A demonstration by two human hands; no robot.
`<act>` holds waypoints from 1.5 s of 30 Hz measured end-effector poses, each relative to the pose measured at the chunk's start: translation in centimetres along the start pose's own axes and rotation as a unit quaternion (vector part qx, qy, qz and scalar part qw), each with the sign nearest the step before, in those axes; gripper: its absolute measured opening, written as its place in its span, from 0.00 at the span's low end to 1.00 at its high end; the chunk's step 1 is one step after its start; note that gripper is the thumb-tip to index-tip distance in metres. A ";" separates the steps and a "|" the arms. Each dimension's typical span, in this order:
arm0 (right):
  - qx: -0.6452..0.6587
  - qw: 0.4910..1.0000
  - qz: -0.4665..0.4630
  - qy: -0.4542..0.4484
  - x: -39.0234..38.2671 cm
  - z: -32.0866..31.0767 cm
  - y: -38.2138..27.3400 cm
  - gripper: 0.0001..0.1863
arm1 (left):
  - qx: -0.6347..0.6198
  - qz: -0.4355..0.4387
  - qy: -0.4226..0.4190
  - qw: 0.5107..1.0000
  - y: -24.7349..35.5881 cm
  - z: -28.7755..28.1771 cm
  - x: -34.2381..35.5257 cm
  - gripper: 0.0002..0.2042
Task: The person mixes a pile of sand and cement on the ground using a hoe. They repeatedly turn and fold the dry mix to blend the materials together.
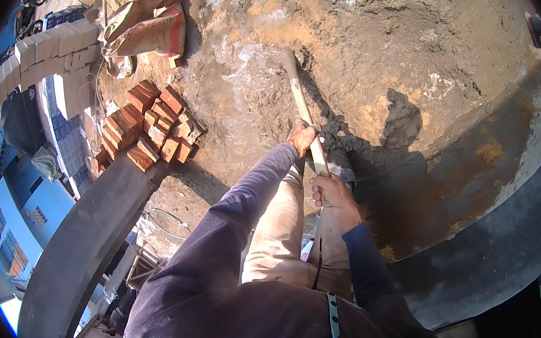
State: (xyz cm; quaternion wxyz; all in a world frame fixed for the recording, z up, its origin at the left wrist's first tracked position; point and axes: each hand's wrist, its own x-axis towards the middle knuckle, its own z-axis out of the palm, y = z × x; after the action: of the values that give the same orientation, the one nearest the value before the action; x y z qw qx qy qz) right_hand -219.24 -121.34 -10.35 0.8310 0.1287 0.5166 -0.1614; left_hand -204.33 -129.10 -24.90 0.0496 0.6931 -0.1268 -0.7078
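Observation:
A hoe with a long pale wooden handle [300, 100] slants away from my body, its far end down in the wet grey-brown sand and cement mix [254, 70]. Little of its blade can be made out. My left hand [303, 137] is wrapped round the middle of the handle. Nearer to me, my right hand [333, 191] grips the handle close to its near end. Dark, wet mortar [342, 137] lies in lumps just beyond my feet, partly in shadow.
A stack of red bricks [151, 125] stands to the left at the end of a grey concrete ledge [91, 236]. Behind it lie cement sacks [150, 33] and a pale block wall [54, 50]. A smooth grey surface [490, 255] curves along the right.

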 end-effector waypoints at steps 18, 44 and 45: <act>-0.516 0.851 -0.015 0.096 -13.0 -9.4 5.0 0.24 | -0.419 0.014 0.062 0.906 -5.7 -1.0 -6.7 0.09; -0.461 0.825 -0.166 0.283 -23.9 -22.8 14.0 0.22 | -0.359 -0.107 -0.064 0.925 -7.3 20.8 -10.5 0.08; -0.458 0.820 -0.144 0.312 -26.8 -21.3 14.8 0.23 | -0.387 -0.116 -0.062 0.913 -6.3 20.6 -13.9 0.09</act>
State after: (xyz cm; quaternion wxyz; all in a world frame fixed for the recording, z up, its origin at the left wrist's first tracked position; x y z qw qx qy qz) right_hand -241.76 -96.09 5.23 0.5559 -0.2995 0.7750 0.0245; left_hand -223.67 -117.29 -12.88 0.2231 0.5847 0.2355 -0.7436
